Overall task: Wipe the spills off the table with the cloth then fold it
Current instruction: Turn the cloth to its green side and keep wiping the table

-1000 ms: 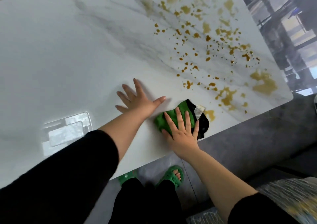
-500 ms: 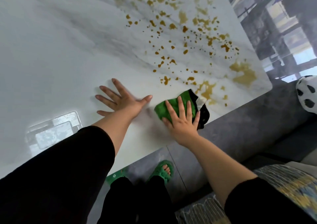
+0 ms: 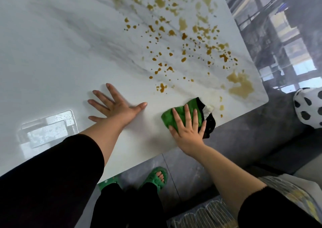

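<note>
Green cloth [image 3: 166, 118] with black and white parts, lying near the front edge of the marble-patterned table [image 3: 52, 53], right of frame centre.
The right hand [image 3: 188, 131] presses flat on the cloth, fingers straight and spread, gripping nothing. The left hand [image 3: 116, 108] rests released, palm down with fingers splayed, on bare tabletop just left of it. Brown spills [image 3: 240, 86] dot the upper right surface, the nearest drops just beside the cloth. A green slipper [image 3: 155, 177] shows below the table edge.

Grey tiled floor [image 3: 184, 165], grey sofa [image 3: 252, 133] at right with black-spotted white cushion [image 3: 308, 107].
</note>
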Available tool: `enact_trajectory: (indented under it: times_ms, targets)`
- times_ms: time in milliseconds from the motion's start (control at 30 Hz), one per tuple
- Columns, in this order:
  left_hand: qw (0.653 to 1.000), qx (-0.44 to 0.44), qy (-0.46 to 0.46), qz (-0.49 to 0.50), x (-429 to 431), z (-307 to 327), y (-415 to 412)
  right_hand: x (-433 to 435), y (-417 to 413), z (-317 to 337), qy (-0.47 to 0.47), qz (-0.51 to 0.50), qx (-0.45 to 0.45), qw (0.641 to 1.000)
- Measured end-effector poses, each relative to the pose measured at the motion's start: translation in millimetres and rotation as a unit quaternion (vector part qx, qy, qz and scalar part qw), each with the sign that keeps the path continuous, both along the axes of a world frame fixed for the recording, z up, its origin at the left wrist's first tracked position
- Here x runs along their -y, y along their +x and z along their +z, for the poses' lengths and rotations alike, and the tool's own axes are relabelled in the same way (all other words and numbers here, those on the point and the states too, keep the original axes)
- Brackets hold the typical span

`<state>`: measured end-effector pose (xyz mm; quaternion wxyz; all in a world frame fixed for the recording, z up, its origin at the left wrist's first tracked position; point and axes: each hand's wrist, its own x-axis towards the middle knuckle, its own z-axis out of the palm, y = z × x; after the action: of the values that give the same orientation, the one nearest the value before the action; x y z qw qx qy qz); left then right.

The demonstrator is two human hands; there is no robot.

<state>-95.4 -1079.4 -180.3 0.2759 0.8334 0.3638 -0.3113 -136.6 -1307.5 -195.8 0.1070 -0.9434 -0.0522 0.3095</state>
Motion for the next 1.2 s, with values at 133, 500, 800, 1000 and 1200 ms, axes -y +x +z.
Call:
enact_trajectory:
  times_ms: [133,500,800,1000,1200]
  targets:
    - [1.000,-0.010,-0.008,0.006,-1,2,2,-2,-10,-1,-0.005,0.015,-0.017,1.000]
    - [0.999,-0.015,-0.026,0.015,-3,-2,2,-55,127,-4,-0.006,0.044,-0.007,0.999]
    - [0.999,-0.028,-0.043,0.013,-5,0,1,-38,65,0,-0.013,0.071,-0.035,0.997]
    - [0.999,-0.016,-0.034,0.034,-4,-6,3,-74,127,-3,-0.006,0.077,-0.044,0.996]
    - [0.999,-0.012,-0.024,0.044,-4,-14,2,-96,164,-6,-0.008,0.096,-0.027,0.995]
